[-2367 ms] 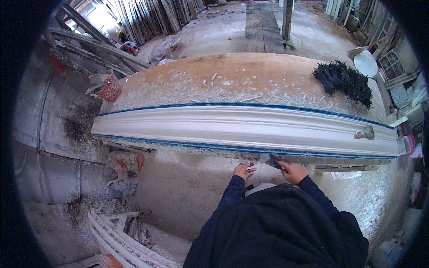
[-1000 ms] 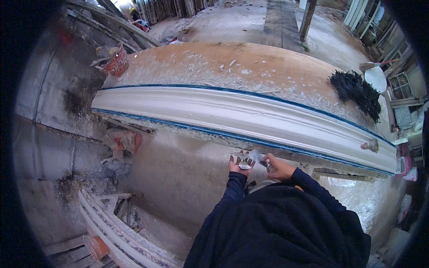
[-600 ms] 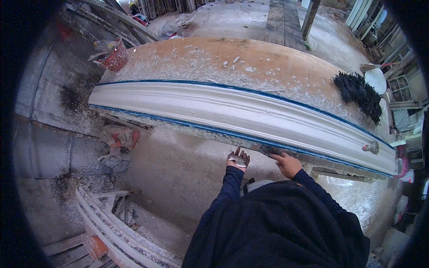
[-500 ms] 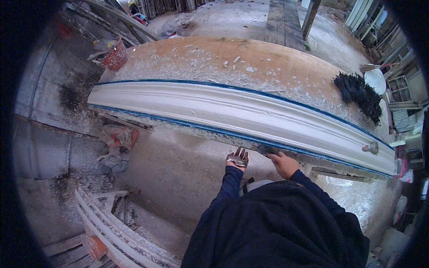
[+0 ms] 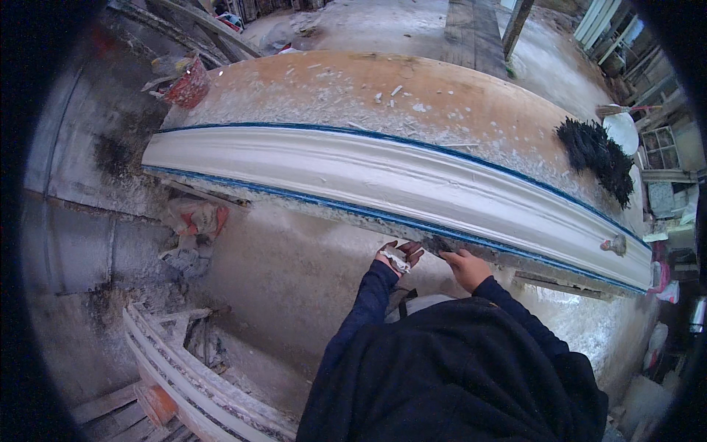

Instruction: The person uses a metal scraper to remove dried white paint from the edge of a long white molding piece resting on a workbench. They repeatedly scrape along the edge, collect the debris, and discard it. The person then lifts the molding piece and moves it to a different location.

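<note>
My left hand point(image 5: 398, 258) is palm up with dirty, part-curled fingers, cupping a lump of wet white plaster point(image 5: 396, 260). Just right of it, my right hand point(image 5: 468, 270) grips a dark, flat scraper point(image 5: 440, 246), its blade pointing toward the left fingers; the blade's outline is hard to make out. Both hands are at the near edge of the bench, below a long white plaster moulding point(image 5: 353, 175). Blue strips point(image 5: 324, 200) run along the moulding's two long sides.
White crumbs litter the brown bench top point(image 5: 346, 74). A red bucket point(image 5: 188, 85) stands at its left end, a bundle of black bristles point(image 5: 596, 158) at its right. A small lump point(image 5: 613, 245) sits on the moulding's right end. Curved white pieces point(image 5: 177, 376) lie lower left.
My left hand has moved slightly right, toward the scraper, and its fingers have curled; more white plaster shows in the palm. My right hand still holds the scraper in nearly the same place.
</note>
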A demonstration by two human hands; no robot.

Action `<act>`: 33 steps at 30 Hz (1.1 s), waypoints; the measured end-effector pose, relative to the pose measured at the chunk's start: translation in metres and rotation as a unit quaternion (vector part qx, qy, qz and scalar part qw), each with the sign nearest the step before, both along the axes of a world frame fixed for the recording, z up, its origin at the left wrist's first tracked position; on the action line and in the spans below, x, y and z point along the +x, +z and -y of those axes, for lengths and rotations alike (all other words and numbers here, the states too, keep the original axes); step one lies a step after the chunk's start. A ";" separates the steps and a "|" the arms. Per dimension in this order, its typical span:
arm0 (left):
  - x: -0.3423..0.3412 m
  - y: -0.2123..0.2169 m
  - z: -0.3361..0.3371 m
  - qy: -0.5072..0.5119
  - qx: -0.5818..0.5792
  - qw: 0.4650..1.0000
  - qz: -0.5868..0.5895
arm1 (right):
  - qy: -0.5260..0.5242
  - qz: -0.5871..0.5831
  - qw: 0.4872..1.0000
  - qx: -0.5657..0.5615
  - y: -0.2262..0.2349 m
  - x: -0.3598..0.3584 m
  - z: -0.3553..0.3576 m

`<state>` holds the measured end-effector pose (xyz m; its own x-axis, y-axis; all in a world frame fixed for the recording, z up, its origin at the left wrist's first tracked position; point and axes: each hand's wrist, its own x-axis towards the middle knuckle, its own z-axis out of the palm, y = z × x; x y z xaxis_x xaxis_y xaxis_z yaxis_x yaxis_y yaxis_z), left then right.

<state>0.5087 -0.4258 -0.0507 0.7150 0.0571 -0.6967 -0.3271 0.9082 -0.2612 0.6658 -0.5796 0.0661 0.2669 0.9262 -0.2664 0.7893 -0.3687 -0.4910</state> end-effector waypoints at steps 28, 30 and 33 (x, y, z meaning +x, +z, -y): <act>0.009 -0.015 -0.019 -0.090 0.001 0.995 -0.039 | 0.053 0.093 0.994 0.023 -0.021 -0.022 -0.044; 0.006 -0.020 -0.015 -0.081 0.043 0.995 -0.041 | 0.063 0.081 0.995 0.020 -0.018 -0.022 -0.044; 0.000 -0.021 -0.014 -0.062 0.060 0.994 0.069 | 0.077 0.062 0.995 -0.022 -0.004 -0.022 -0.040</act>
